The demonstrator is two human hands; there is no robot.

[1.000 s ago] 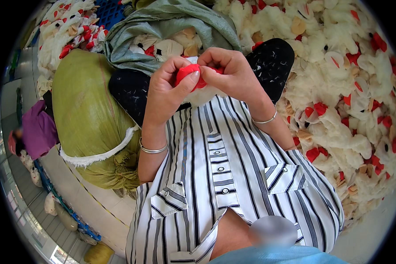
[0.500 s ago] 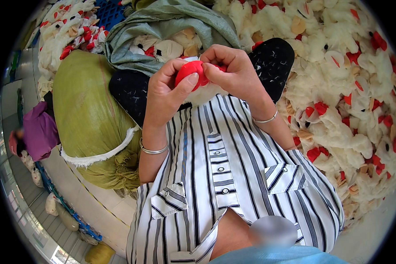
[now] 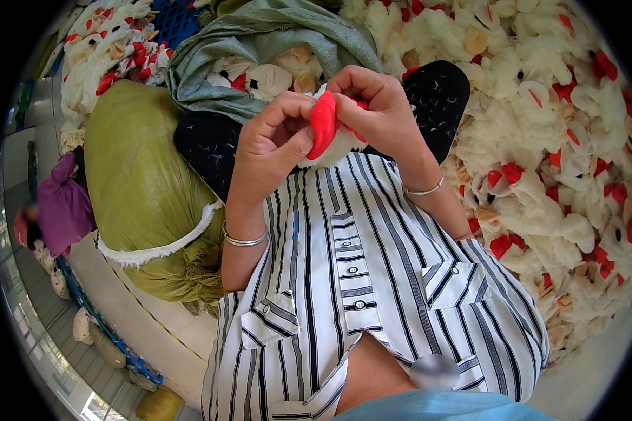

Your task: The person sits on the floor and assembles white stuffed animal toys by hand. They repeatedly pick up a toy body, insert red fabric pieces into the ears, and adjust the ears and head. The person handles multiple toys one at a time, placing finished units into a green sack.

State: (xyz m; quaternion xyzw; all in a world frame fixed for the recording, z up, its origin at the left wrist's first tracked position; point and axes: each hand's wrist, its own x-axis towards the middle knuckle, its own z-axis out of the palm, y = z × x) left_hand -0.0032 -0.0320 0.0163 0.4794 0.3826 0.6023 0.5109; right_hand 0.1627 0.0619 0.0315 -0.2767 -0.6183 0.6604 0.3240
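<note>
Between my two hands, above my lap, is a white plush toy skin point(image 3: 336, 150) with a red fabric part point(image 3: 322, 125) standing up from it. My left hand point(image 3: 274, 140) pinches the left edge of the red part between thumb and fingers. On its other side my right hand point(image 3: 378, 112) grips the top of the same piece, its thumb pressed against the red cloth. A second bit of red shows below the right fingers. The far side of the piece is hidden by my hands.
A grey-green woven sack point(image 3: 274, 42) lies open beyond my hands, with plush pieces inside. At left stands a full yellow-green sack point(image 3: 130, 182) with a white fluffy strip point(image 3: 165, 251) on it. White and red plush skins point(image 3: 541, 175) are heaped at right. A person in purple point(image 3: 64, 203) is far left.
The red part has turned from a broad, rounded shape to a narrow, upright one. My left fingers have loosened and spread a little, while my right hand has shifted slightly upward.
</note>
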